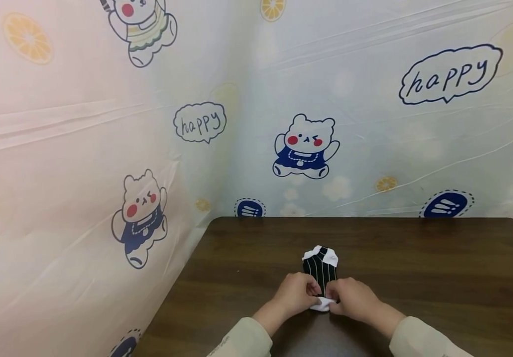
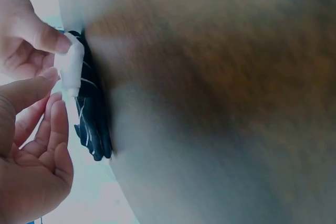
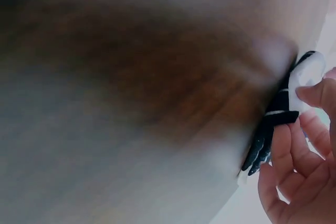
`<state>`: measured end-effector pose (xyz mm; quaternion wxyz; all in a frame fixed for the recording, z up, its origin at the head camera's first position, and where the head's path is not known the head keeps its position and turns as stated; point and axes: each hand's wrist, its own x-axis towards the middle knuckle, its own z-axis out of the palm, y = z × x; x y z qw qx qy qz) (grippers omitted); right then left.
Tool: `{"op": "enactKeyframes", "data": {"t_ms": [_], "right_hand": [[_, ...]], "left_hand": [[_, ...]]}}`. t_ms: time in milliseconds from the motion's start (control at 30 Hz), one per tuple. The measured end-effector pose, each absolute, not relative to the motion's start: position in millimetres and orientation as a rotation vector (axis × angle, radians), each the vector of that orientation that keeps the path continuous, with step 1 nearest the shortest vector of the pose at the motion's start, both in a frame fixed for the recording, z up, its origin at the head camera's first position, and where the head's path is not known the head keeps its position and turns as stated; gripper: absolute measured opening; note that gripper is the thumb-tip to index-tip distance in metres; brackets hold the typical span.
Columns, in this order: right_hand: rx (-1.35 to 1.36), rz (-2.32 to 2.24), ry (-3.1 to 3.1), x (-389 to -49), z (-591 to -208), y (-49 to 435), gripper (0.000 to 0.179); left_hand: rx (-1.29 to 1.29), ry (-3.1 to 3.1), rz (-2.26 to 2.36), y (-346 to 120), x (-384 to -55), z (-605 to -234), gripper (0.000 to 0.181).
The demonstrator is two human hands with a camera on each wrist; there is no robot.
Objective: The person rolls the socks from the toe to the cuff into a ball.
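A black sock (image 1: 320, 265) with thin white stripes and white end patches lies lengthwise on the dark wooden table. Its near white end (image 1: 320, 304) is between both hands. From the left, my left hand (image 1: 298, 293) pinches the edge of that end with thumb and index finger, as the left wrist view also shows. Opposite it, my right hand (image 1: 351, 299) grips the other side, its thumb over the white fabric (image 3: 300, 85) and fingertips under a black edge. In the left wrist view the white part (image 2: 72, 65) is folded up above the black body (image 2: 93, 121).
The brown table (image 1: 439, 277) stretches to both sides and behind the sock, with rounded far corners. A pale curtain (image 1: 363, 89) printed with bears and lettering hangs behind it and along the left side.
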<state>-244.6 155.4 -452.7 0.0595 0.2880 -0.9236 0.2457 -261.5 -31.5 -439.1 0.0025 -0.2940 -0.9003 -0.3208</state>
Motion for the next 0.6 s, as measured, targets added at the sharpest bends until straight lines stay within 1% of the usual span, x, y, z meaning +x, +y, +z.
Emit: {"op": "enactKeyframes", "data": {"t_ms": [367, 600], "right_hand": [[0.918, 0.931, -2.834, -251.9, -449.6, 161.3, 0.018], [0.919, 1.006, -2.848, -252.4, -449.2, 161.0, 0.016]], "left_hand": [[-1.017, -2.776, -0.812, -30.9, -257.7, -441.2, 0.021], [-1.021, -2.808, -0.697, -30.0, -258.8, -444.8, 0.022]]}}
